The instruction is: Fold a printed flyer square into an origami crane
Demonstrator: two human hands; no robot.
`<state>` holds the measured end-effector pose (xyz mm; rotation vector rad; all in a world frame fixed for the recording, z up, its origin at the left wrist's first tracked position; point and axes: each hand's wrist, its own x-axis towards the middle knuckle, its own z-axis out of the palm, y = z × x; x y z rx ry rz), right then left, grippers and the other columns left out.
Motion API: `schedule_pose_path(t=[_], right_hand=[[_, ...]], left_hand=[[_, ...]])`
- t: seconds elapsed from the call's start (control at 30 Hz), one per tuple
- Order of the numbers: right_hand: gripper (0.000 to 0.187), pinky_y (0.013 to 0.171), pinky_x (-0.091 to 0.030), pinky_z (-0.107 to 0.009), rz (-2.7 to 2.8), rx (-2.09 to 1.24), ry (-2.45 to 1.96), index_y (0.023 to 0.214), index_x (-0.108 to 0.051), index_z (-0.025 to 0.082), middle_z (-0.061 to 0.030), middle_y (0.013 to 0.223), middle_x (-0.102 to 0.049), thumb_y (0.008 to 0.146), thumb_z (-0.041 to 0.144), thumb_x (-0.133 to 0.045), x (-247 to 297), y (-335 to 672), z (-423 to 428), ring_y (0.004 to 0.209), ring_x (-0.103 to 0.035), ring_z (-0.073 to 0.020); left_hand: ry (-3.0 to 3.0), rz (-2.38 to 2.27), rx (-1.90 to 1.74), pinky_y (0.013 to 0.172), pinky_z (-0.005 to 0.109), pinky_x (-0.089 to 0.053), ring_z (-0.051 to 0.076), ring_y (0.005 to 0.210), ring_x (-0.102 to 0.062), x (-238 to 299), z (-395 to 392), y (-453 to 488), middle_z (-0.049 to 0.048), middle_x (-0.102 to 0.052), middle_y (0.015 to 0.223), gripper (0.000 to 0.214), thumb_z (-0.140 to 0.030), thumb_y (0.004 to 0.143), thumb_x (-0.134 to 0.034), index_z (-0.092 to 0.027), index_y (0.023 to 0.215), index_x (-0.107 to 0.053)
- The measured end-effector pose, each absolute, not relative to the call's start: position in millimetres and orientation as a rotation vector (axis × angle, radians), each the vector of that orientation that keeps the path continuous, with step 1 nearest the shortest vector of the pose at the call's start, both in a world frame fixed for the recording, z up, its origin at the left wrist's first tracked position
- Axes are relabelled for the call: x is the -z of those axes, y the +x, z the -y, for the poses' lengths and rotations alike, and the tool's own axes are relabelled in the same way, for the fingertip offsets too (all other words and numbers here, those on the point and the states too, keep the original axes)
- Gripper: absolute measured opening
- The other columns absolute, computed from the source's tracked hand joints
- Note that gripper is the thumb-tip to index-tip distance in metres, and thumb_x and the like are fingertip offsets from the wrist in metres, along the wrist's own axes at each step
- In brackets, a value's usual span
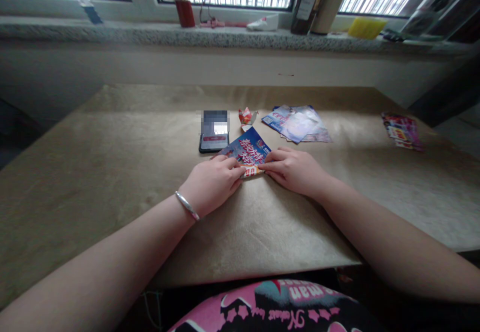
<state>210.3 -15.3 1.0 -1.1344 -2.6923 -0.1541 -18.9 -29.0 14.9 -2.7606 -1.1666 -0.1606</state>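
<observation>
A blue printed sheet of paper [243,147] with bold lettering lies in the middle of the table, one corner pointing away from me. Its near edge is folded up into a narrow orange and white band. My left hand [217,179], with a silver bangle at the wrist, grips the left end of that fold. On the right end, the fingers of my right hand [294,169] are pressed together over the fold. Just beyond the sheet sits a small red and white folded-paper piece [246,117]. A phone [214,139] lies to its left, its screen partly blurred.
Several loose printed sheets [300,122] overlap behind my right hand. Another colourful paper stack [402,132] lies at the far right of the table [112,172]. The stone windowsill [142,33] holds a red container [185,13], a dark container [308,3] and a yellow block [366,28].
</observation>
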Motion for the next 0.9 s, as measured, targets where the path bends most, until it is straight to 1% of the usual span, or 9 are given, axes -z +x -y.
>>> schedule_pose_path(t=[0.2, 0.4, 0.73, 0.9], right_hand=[[0.028, 0.064, -0.038, -0.027, 2.676, 0.165, -1.129, 0.104, -0.07, 0.027, -0.0045, 0.096, -0.067, 0.092, 0.029, -0.045, -0.5, 209.7, 15.3, 0.084, -0.055, -0.0169], [0.029, 0.066, -0.039, -0.028, 2.684, 0.157, -1.139, 0.106, -0.07, 0.026, -0.0045, 0.096, -0.066, 0.091, 0.028, -0.045, -0.1, 208.6, 14.5, 0.086, -0.054, -0.018], [0.028, 0.067, -0.039, -0.027, 2.655, 0.123, -1.127, 0.106, -0.069, 0.026, -0.0045, 0.097, -0.067, 0.091, 0.028, -0.046, 2.6, 209.1, 13.1, 0.085, -0.056, -0.0169], [0.022, 0.069, -0.04, -0.027, 2.622, 0.071, -1.16, 0.098, -0.069, 0.023, -0.0036, 0.092, -0.068, 0.089, 0.028, -0.049, 0.1, 209.8, 13.0, 0.085, -0.059, -0.0169]], left_hand=[[-2.745, 1.191, 0.165, 0.07, 0.029, -0.049, 0.021, 0.091, -0.058, -13.6, 28.6, -18.7, 0.0062, -0.063, 0.098, 0.022, -0.026, 0.088, -0.049, -0.022, 0.102, -0.065], [-2.756, 1.209, 0.173, 0.071, 0.032, -0.05, 0.023, 0.093, -0.058, -13.3, 27.3, -18.7, 0.0061, -0.063, 0.097, 0.024, -0.027, 0.088, -0.049, -0.022, 0.106, -0.064], [-2.738, 1.199, 0.189, 0.071, 0.031, -0.049, 0.023, 0.093, -0.057, -11.0, 25.9, -18.9, 0.0057, -0.063, 0.098, 0.025, -0.03, 0.09, -0.047, -0.023, 0.108, -0.064], [-2.742, 1.188, 0.186, 0.075, 0.032, -0.048, 0.022, 0.093, -0.056, -10.7, 27.3, -18.4, 0.0066, -0.062, 0.099, 0.027, -0.029, 0.09, -0.045, -0.023, 0.111, -0.061]])
